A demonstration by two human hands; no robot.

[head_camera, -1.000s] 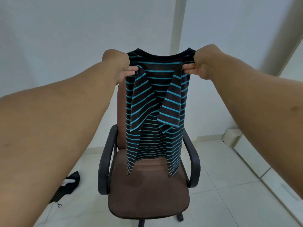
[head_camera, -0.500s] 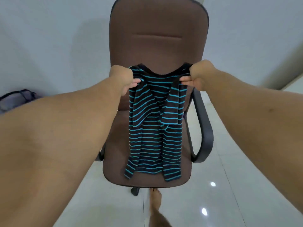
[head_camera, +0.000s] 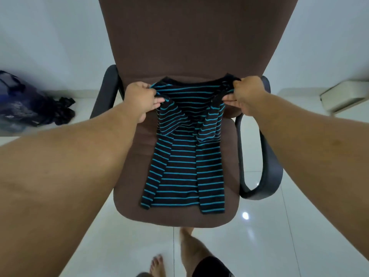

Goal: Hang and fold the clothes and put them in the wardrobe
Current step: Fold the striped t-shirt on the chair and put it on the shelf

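Observation:
A black shirt with turquoise stripes [head_camera: 185,166] lies lengthwise on the seat of a brown office chair [head_camera: 179,218], its sleeves folded inward across the front. My left hand [head_camera: 142,100] pinches the shirt's left shoulder and my right hand [head_camera: 246,95] pinches the right shoulder, both near the neckline by the chair's backrest. The hem reaches the seat's front edge.
The chair has dark armrests [head_camera: 265,170] on both sides and a tall backrest [head_camera: 195,37]. A dark bag with dark clothes [head_camera: 30,102] lies on the white tiled floor at the left wall. A white box [head_camera: 343,96] sits at the right. My bare legs and feet [head_camera: 191,254] stand before the chair.
The shirt, held up in the air before, has come down and now lies flat on the chair seat. Both hands kept their hold on the shoulders while lowering.

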